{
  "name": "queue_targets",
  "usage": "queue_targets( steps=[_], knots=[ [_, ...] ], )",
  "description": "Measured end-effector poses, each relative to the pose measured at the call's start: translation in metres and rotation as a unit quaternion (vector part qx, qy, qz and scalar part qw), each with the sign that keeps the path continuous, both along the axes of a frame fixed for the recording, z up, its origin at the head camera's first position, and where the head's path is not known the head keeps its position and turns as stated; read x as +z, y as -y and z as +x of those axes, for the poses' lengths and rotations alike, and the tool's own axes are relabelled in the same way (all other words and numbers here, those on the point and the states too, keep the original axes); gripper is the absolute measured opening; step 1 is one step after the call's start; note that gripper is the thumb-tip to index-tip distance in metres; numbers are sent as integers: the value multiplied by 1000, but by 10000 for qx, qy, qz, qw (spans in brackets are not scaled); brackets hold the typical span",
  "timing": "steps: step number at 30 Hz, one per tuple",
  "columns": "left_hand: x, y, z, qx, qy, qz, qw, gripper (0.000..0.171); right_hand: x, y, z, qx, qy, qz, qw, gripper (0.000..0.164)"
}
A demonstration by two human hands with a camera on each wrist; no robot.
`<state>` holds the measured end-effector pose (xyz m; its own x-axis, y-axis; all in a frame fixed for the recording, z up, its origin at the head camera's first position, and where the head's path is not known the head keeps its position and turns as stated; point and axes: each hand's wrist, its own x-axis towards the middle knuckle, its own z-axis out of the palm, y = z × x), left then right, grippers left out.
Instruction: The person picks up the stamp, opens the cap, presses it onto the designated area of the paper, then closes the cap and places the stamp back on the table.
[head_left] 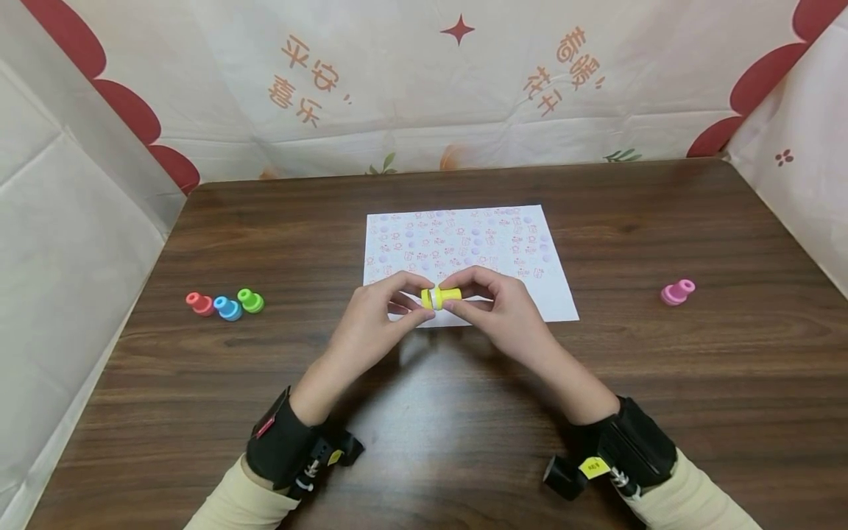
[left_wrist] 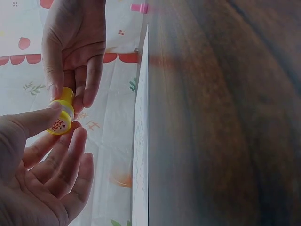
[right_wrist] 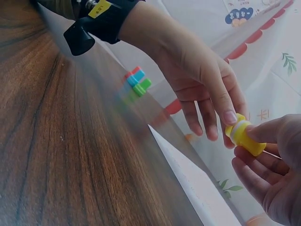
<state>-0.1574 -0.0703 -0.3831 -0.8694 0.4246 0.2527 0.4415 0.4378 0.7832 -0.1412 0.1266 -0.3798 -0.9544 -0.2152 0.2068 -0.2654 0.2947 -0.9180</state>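
Note:
A small yellow stamp (head_left: pixel 442 297) with a white band is held sideways over the paper's near edge in the head view. My left hand (head_left: pixel 371 316) pinches its wide end between thumb and forefinger. From the other side, my right hand (head_left: pixel 506 313) pinches the narrower handle end. Red lettering and a small heart show on the stamp's round end face (left_wrist: pixel 60 125) in the left wrist view. The left hand's other fingers (left_wrist: pixel 70 165) are spread loosely below it. Under both hands lies a white sheet of paper (head_left: pixel 556 298), printed with rows of small red and purple marks.
Red (head_left: pixel 200 303), blue (head_left: pixel 228 308) and green (head_left: pixel 251 300) stamps stand together at the left on the brown wooden table (head_left: pixel 199 412). A pink stamp (head_left: pixel 678 292) stands at the right. Patterned cloth (head_left: pixel 397 88) hangs behind the table and along its sides.

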Motion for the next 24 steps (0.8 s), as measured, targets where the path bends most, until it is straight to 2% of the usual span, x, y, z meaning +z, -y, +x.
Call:
queue_targets(
  steps=[24],
  knots=[
    [-3,-6,1,-163,-123,19,9998,25,0,2,2,167,-112,-2,9998,20]
  ],
)
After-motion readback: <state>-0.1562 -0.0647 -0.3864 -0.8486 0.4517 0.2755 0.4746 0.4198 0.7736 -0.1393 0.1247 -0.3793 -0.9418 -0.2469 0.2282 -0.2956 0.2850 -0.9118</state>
